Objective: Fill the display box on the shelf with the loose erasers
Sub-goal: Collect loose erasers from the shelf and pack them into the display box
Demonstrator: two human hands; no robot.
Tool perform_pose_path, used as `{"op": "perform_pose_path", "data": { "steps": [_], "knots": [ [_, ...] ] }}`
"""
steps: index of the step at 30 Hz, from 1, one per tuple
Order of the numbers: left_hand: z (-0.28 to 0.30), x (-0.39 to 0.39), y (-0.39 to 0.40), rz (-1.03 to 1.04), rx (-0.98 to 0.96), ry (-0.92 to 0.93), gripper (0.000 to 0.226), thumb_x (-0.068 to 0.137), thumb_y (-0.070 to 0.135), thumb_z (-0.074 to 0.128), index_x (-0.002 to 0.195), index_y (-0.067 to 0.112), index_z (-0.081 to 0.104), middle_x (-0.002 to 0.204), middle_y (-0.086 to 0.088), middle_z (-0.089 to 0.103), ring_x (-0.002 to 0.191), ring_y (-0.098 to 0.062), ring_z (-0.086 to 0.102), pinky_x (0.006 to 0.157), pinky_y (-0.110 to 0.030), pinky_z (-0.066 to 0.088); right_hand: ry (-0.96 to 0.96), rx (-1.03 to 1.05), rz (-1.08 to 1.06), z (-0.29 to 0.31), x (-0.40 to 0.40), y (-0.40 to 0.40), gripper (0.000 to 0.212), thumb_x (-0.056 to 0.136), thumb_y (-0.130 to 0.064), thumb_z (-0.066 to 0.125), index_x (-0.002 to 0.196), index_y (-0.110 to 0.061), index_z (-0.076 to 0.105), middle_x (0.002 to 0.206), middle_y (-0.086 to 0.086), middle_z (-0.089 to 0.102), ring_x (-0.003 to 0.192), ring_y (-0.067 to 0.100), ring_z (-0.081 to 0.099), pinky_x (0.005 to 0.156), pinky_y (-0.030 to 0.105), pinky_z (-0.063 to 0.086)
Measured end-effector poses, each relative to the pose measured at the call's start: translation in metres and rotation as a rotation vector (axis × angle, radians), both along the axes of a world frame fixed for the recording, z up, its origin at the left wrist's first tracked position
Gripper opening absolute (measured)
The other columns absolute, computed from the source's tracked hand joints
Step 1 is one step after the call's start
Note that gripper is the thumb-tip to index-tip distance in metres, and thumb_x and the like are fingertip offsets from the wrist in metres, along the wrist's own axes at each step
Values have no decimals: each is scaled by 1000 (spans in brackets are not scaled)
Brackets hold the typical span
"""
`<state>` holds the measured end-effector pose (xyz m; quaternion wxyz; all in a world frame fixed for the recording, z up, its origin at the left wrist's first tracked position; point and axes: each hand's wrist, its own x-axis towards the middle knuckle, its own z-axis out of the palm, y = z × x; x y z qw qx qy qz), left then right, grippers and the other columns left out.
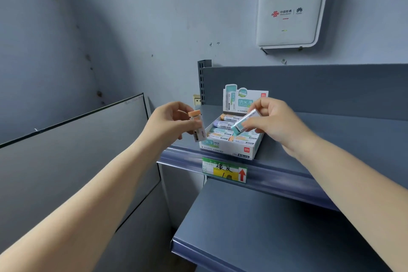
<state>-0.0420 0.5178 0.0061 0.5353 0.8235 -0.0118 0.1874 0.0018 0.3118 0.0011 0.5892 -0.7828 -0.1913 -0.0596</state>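
Head view: right hand (pixel 273 121) pinching teal eraser (pixel 245 122) over nearly full box (pixel 229 150) on shelf (pixel 331 139), left hand (pixel 174 121) pinching orange eraser (pixel 197 126) beside it; risk of jamming against packed rows.

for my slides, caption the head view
Each hand holds one eraser at the shelf's display box.

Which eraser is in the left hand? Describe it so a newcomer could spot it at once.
Find the grey shelf under the white wall router, then the display box on it. Just left of the box, the left hand pinches an eraser held nearly upright. Its end is orange; the right hand's is teal.
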Motion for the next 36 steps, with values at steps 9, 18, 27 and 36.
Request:
{"op": "perform_pose_path", "data": {
  "steps": [9,18,27,36],
  "knots": [
    [4,67,-3,-105,-9,-20,16,81,6,67,90,19,65,70,1,65,51,-5,57,54,-24,42,-15,-61,-28,5,50,2,24,71,4,71,72,-12,53,71,7,65,61,18,61,45,10,44],
    [-3,109,-3,-174,-88,-13,16,80,4,67,78,12,54,78,-8,71,60,-13,67,57,-28,45,-37,-331,-32,-4,56,14,24,65,-10,82,70,-16,59,71,12,65,55,12,48,60,26,43],
    [-16,128,7,-292,-229,-16,14,82,3,64,88,14,58,74,-2,70,63,-15,65,59,-25,47,-116,-520,-132,-11,56,32,23,65,-28,82,68,-25,60,71,-6,67,62,7,57,63,27,52],
    [-24,139,20,-442,-356,18,16,83,1,62,76,13,55,68,0,68,56,-12,64,55,-22,44,-197,-648,-203,-13,53,46,22,64,-37,81,67,-28,61,56,-16,52,60,-13,49,53,7,40]
  ]
}}
